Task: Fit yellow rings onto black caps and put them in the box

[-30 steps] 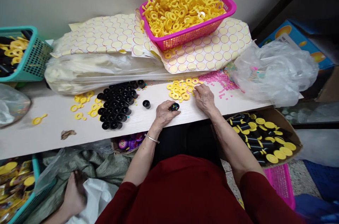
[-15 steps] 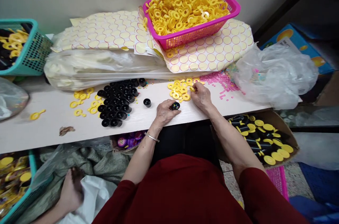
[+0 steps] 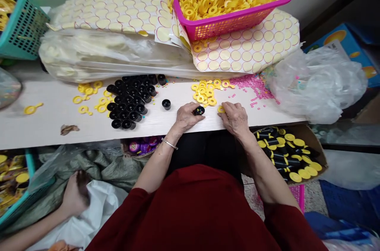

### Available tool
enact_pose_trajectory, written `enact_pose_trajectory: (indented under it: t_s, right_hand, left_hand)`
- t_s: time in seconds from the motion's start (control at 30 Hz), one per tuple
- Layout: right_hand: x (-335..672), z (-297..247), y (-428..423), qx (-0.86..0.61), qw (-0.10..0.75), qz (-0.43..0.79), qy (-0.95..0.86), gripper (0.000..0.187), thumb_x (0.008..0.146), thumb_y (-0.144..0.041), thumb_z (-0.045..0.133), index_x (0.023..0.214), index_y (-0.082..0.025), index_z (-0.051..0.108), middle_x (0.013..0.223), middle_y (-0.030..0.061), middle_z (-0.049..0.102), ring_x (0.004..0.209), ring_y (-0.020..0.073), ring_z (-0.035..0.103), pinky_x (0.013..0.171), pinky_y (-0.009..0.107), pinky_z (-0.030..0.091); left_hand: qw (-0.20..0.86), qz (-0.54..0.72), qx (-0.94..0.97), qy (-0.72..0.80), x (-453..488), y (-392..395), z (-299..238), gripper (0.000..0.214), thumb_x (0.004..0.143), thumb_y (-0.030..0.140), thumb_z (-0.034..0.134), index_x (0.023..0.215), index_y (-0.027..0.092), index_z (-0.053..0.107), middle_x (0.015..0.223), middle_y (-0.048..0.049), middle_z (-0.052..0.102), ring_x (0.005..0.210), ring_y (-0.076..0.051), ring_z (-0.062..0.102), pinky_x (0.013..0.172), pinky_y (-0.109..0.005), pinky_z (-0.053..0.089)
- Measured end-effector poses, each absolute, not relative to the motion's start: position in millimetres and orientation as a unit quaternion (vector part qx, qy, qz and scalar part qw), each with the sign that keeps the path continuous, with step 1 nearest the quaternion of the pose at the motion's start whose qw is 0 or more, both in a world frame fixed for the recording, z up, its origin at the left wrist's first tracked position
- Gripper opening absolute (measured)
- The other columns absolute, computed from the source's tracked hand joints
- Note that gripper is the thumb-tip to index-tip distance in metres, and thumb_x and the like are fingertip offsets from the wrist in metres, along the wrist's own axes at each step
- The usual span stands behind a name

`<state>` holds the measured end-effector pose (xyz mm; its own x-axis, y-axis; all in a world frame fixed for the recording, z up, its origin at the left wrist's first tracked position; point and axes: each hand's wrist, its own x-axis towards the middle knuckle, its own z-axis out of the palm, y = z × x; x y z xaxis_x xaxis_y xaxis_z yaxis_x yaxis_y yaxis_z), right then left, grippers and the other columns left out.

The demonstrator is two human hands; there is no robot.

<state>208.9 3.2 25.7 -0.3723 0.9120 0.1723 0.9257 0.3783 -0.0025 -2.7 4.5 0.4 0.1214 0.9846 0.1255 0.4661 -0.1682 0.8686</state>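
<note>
My left hand (image 3: 186,117) grips a small black plastic cup (image 3: 199,111) at the front of the white table (image 3: 157,124); a few coloured bits show inside its mouth. To the right, my right hand (image 3: 236,118) pinches a yellow plastic ring piece (image 3: 221,109), a short gap away from the cup. Just behind the hands lies a loose pile of yellow ring pieces (image 3: 204,94). One black cup (image 3: 166,104) stands alone left of my left hand, and beyond it is a cluster of several black cups (image 3: 130,102).
A pink basket (image 3: 231,21) heaped with yellow rings sits on sticker sheets (image 3: 109,9) at the back. Pink beads (image 3: 252,84) spill beside a clear plastic bag (image 3: 320,80). Below right, a carton (image 3: 322,156) holds black cups with yellow lids. Another person's foot (image 3: 75,193) is lower left.
My right hand has drawn back from the yellow pile toward the table's front edge with a ring piece in its fingers. My left hand still holds the black cup. The camera view has shifted.
</note>
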Motion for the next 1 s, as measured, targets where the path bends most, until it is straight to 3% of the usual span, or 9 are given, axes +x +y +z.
enact_pose_trajectory:
  t_s: [0.1, 0.27, 0.33, 0.77, 0.9, 1.0]
  right_hand:
    - [207, 26, 9, -0.534, 0.090, -0.035, -0.840, 0.025, 0.086, -0.028, 0.049, 0.101, -0.014, 0.062, 0.099, 0.0107, 0.066, 0.085, 0.0246, 0.047, 0.069, 0.035, 0.033]
    - [188, 32, 5, -0.481, 0.275, 0.038, -0.831, 0.029, 0.086, -0.038, 0.052, 0.103, -0.016, 0.061, 0.093, 0.0088, 0.066, 0.085, 0.0226, 0.051, 0.074, 0.036, 0.040]
    - [175, 36, 2, -0.450, 0.312, 0.088, -0.832, 0.030, 0.085, -0.039, 0.054, 0.106, -0.018, 0.061, 0.092, 0.0078, 0.066, 0.085, 0.0218, 0.053, 0.075, 0.036, 0.044]
    - [147, 42, 5, -0.423, 0.290, 0.103, -0.852, 0.029, 0.083, -0.032, 0.054, 0.108, -0.017, 0.059, 0.086, 0.0078, 0.065, 0.082, 0.0217, 0.056, 0.070, 0.034, 0.049]
    - [144, 39, 2, -0.439, 0.298, 0.105, -0.841, 0.031, 0.082, -0.030, 0.054, 0.110, -0.017, 0.059, 0.086, 0.0078, 0.064, 0.081, 0.0209, 0.056, 0.069, 0.032, 0.050]
    - [143, 36, 2, -0.459, 0.303, 0.118, -0.827, 0.032, 0.083, -0.032, 0.054, 0.110, -0.017, 0.059, 0.087, 0.0083, 0.064, 0.081, 0.0208, 0.056, 0.070, 0.033, 0.050]
  left_hand:
    - [0.343, 0.382, 0.668, 0.539, -2, 5, -3, 0.030, 0.059, 0.026, 0.077, 0.087, 0.018, 0.069, 0.078, 0.0004, 0.063, 0.073, -0.013, 0.056, 0.065, -0.024, 0.043]
    - [0.341, 0.399, 0.667, 0.529, -2, 4, -5, 0.026, 0.059, 0.027, 0.076, 0.083, 0.018, 0.069, 0.075, 0.0009, 0.062, 0.071, -0.012, 0.057, 0.064, -0.024, 0.042]
    - [0.341, 0.404, 0.667, 0.524, -2, 4, -4, 0.022, 0.062, 0.027, 0.074, 0.082, 0.017, 0.069, 0.075, 0.0006, 0.063, 0.071, -0.012, 0.057, 0.065, -0.023, 0.043]
    - [0.376, 0.418, 0.652, 0.509, -5, 2, 1, 0.018, 0.061, 0.015, 0.063, 0.078, 0.018, 0.068, 0.077, -0.0003, 0.065, 0.071, -0.013, 0.056, 0.067, -0.024, 0.044]
    - [0.464, 0.479, 0.586, 0.460, -11, 0, 2, 0.024, 0.071, 0.020, 0.058, 0.092, 0.015, 0.069, 0.085, -0.0029, 0.067, 0.072, -0.012, 0.058, 0.068, -0.024, 0.046]
    - [0.487, 0.490, 0.566, 0.450, -10, -1, 3, 0.023, 0.081, 0.030, 0.055, 0.086, 0.015, 0.071, 0.086, -0.0048, 0.068, 0.080, -0.015, 0.061, 0.076, -0.026, 0.047]
